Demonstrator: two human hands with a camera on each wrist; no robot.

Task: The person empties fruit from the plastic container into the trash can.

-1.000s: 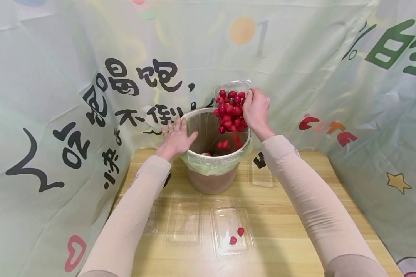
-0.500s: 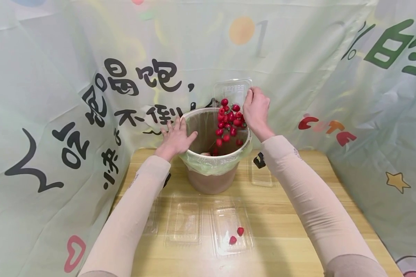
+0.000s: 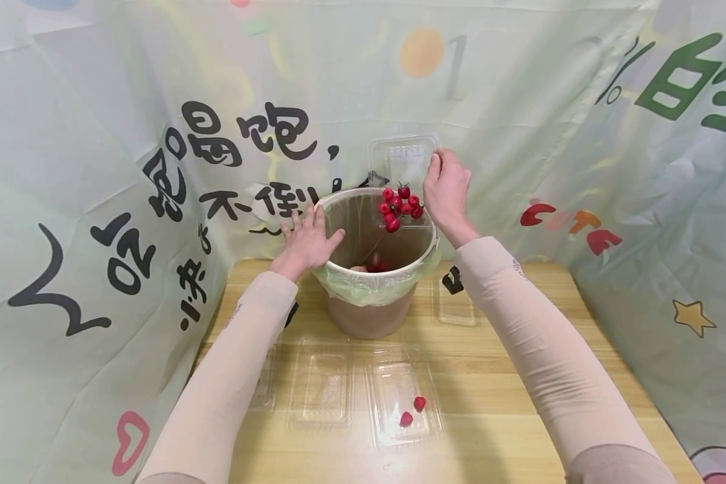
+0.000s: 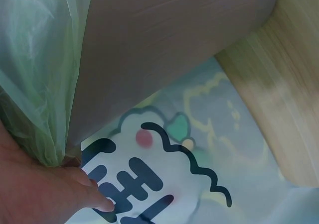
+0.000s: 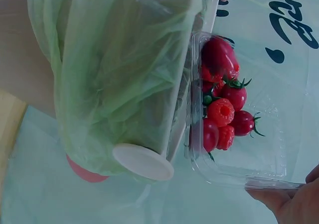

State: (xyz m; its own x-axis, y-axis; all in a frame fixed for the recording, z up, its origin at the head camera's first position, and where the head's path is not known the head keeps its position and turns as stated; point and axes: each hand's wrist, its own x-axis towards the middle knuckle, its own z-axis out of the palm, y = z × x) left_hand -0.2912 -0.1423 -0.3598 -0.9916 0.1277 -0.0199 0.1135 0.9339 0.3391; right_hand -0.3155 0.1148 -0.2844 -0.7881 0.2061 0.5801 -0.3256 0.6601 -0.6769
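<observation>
My right hand (image 3: 450, 188) pinches the side edge of a clear plastic punnet (image 3: 410, 153), tilted over the bin's far right rim. Inside it, cherry tomatoes (image 5: 234, 95) and raspberries (image 5: 221, 112) are gathered at the lower end, by the rim. The greyish-brown trash bin (image 3: 369, 321) stands upright, lined with a pale green bag (image 3: 363, 290). On its left rim rests my left hand (image 3: 307, 245), fingers spread and straight, thumb pointing towards the opening. Some red fruit (image 3: 376, 263) shows at the bottom of the bin.
In front of the bin lie clear plastic trays; the right one (image 3: 393, 376) holds two raspberries (image 3: 419, 404), another (image 3: 322, 390) sits beside it. My left sleeve partly covers a further tray (image 3: 266, 386). Right of the bin is another (image 3: 456, 309). Printed cloth (image 3: 508, 81) encloses the table.
Most of the cherry tomatoes and raspberries have slid out of the punnet into the bin, leaving a small cluster. The punnet has tipped up slightly; the left hand stays put.
</observation>
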